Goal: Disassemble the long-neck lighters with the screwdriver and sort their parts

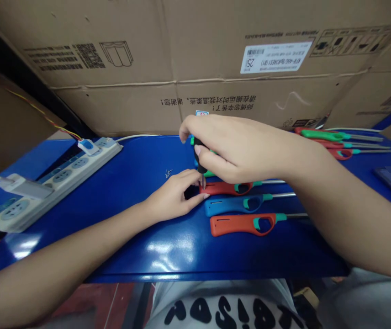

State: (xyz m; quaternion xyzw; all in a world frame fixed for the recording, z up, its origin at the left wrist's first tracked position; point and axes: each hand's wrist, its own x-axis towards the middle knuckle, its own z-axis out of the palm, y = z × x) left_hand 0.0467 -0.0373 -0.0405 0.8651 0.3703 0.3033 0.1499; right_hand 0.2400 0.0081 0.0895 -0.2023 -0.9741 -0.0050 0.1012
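Closest in the head view is a printed shirt (229,301), at 6 o'clock from the red lighter (224,188), which lies on the glossy blue table (123,265), its tube toward 3 o'clock. The left hand (171,196) pinches the lighter's butt, thumb along the near edge, index finger at the far side. The right hand (233,148) crosses above, thumb and finger clamped on an upright black screwdriver (200,164); its shaft points down at that same butt, though I cannot tell whether the tip is seated.

The lighter looks light and stiff, a smooth plastic shell that would probably skate under pressure on this table. The thick handle is the sound place to hold; the thin tube and the trigger loop look like poorer grips, and the shell may crack if forced.

At 6 o'clock lie a blue lighter (224,208) and, beyond it, an orange lighter (231,225). Loose screws (168,173) sit near 9 o'clock, tiny and easily scattered; a power strip (91,161) lies farther that way. More lighters (322,135) lie between 2 and 3 o'clock, and a box (130,105) stands toward 12.
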